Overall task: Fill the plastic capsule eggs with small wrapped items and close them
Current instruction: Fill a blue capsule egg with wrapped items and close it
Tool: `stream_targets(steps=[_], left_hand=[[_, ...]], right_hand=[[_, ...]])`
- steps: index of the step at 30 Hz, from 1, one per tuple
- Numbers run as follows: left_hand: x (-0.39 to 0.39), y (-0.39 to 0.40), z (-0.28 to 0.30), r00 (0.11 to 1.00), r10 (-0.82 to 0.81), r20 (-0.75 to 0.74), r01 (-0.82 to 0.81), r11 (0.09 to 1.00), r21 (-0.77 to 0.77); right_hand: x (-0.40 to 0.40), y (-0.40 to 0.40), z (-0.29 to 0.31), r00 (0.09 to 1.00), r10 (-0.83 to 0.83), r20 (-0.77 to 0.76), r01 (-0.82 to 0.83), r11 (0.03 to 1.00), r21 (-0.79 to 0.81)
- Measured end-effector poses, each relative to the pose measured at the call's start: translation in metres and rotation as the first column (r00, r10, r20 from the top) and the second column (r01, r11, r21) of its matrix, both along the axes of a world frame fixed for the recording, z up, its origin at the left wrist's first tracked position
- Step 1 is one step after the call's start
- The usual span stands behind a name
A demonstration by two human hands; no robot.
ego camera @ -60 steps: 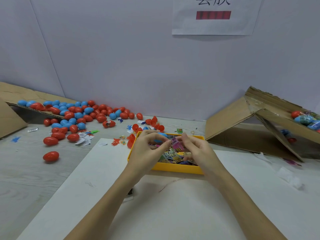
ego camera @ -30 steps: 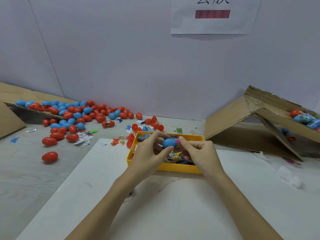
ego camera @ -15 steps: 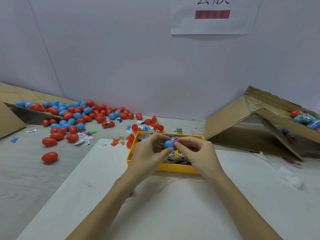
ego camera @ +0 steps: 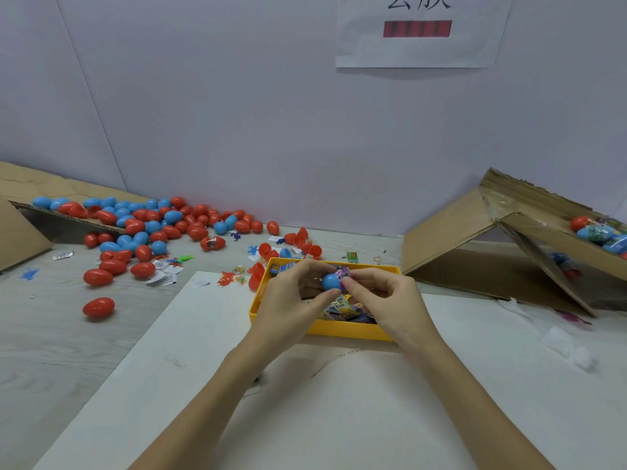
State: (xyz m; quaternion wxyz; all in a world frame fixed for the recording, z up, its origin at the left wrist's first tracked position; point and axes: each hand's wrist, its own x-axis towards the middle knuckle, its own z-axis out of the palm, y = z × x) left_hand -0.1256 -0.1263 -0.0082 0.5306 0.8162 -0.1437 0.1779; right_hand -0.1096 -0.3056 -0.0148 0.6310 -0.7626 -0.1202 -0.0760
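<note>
Above the yellow tray (ego camera: 342, 331) my left hand (ego camera: 291, 300) grips a blue egg half (ego camera: 330, 282) between thumb and fingers. My right hand (ego camera: 386, 300) pinches a small wrapped item (ego camera: 343, 275) with pink and barcode print against the open side of that half. Inside the tray lie several more wrapped items (ego camera: 342, 308), partly hidden by both hands.
Several red and blue eggs (ego camera: 152, 228) spill from a cardboard flap at the back left. One red egg (ego camera: 98, 307) lies alone on the table. Open red halves (ego camera: 303, 244) sit behind the tray. A cardboard box (ego camera: 509, 245) with filled eggs stands at the right.
Both hands rose out of the tray. My left hand came up with a blue egg half, and my right hand brought a wrapped item to its opening.
</note>
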Motion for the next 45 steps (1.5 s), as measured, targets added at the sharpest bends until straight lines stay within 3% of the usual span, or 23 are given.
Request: stream_targets(steps=[6, 12, 22, 30, 34, 38, 45], left_hand=[[-0.003, -0.002, 0.001, 0.997, -0.026, 0.069, 0.029, 0.998, -0.052], [-0.005, -0.007, 0.001, 0.979, 0.005, 0.204, -0.006, 1.000, 0.003], [-0.005, -0.008, -0.001, 0.969, -0.041, 0.245, 0.029, 0.998, 0.055], [-0.009, -0.015, -0.001, 0.914, 0.060, 0.402, -0.070, 0.997, 0.010], [-0.010, -0.014, 0.000, 0.899, 0.068, 0.433, -0.056, 0.998, -0.040], [-0.011, -0.018, -0.003, 0.890, 0.074, 0.449, -0.049, 0.997, -0.067], [-0.006, -0.016, -0.007, 0.881, 0.063, 0.469, -0.044, 0.998, -0.050]], right_hand=[[-0.004, 0.000, 0.008, 0.995, 0.053, -0.082, -0.048, 0.997, 0.066], [-0.008, -0.002, 0.016, 0.985, 0.100, -0.144, -0.078, 0.985, 0.152], [-0.013, -0.002, 0.023, 0.970, 0.138, -0.199, -0.106, 0.981, 0.161], [-0.015, -0.002, 0.033, 0.943, 0.217, -0.253, -0.147, 0.952, 0.269], [-0.018, 0.006, 0.035, 0.907, 0.301, -0.295, -0.145, 0.880, 0.453], [-0.023, 0.014, 0.034, 0.818, 0.437, -0.375, -0.094, 0.744, 0.661], [-0.025, 0.019, 0.033, 0.729, 0.538, -0.423, -0.013, 0.629, 0.777]])
